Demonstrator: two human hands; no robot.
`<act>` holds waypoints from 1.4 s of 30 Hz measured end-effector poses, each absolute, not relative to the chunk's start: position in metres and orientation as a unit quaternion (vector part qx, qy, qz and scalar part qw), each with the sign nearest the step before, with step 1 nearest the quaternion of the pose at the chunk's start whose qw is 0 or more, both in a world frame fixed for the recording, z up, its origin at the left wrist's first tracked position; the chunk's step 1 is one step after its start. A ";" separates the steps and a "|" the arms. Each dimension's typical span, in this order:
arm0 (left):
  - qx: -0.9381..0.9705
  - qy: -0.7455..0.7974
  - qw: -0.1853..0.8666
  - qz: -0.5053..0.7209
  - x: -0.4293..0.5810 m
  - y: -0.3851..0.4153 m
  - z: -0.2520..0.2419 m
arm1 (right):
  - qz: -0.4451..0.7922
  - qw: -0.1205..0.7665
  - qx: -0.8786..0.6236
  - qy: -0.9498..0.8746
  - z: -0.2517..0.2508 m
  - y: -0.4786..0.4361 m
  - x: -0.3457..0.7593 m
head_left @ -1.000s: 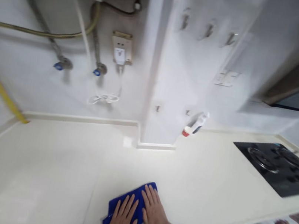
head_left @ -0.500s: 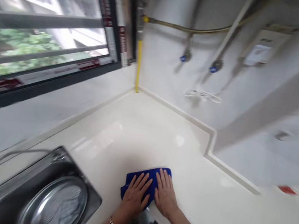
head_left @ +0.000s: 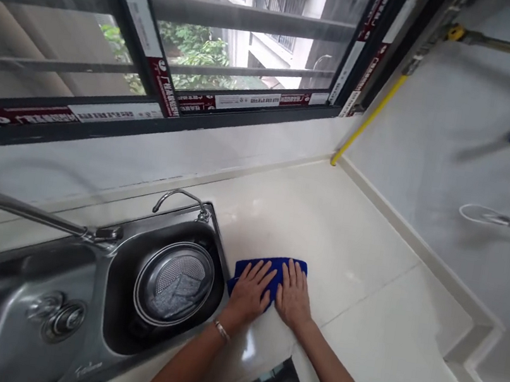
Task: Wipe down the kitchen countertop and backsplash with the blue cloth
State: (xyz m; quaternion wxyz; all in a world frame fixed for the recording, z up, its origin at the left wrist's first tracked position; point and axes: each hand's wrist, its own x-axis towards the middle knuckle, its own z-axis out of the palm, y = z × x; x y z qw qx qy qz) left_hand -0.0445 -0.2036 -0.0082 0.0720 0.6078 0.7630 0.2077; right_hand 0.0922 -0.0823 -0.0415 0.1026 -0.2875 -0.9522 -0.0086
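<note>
Blue microfibre cloth [head_left: 268, 262] lies folded on the cream stone bench [head_left: 362, 245], just right of the stainless-steel sink [head_left: 28, 265]. Flat on it, the left hand [head_left: 247, 295] and right hand [head_left: 292, 299] press side by side, open, fingers spread, grasping nothing. Farther right, a yellow pipe [head_left: 368, 118] meets the bench corner.

Matt, napped blue microfibre cloth [head_left: 267, 274] on a glossy cream stone countertop [head_left: 361, 315], beside a polished stainless-steel sink [head_left: 18, 264] with a shiny chrome faucet [head_left: 182, 195] and perforated metal strainer [head_left: 175, 275]; dark metal window frame [head_left: 101, 127] at upper left.
</note>
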 end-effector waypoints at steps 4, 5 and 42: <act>0.607 0.759 0.079 0.221 -0.078 -0.184 -0.008 | -0.019 0.070 -0.310 -0.948 -0.044 -0.067 0.062; 0.611 0.755 0.078 0.223 -0.086 -0.180 -0.009 | -0.021 0.065 -0.318 -0.945 -0.045 -0.065 0.057; 0.589 0.793 0.126 0.092 0.071 -0.287 0.003 | 0.101 0.163 -0.235 -0.953 -0.036 -0.144 0.226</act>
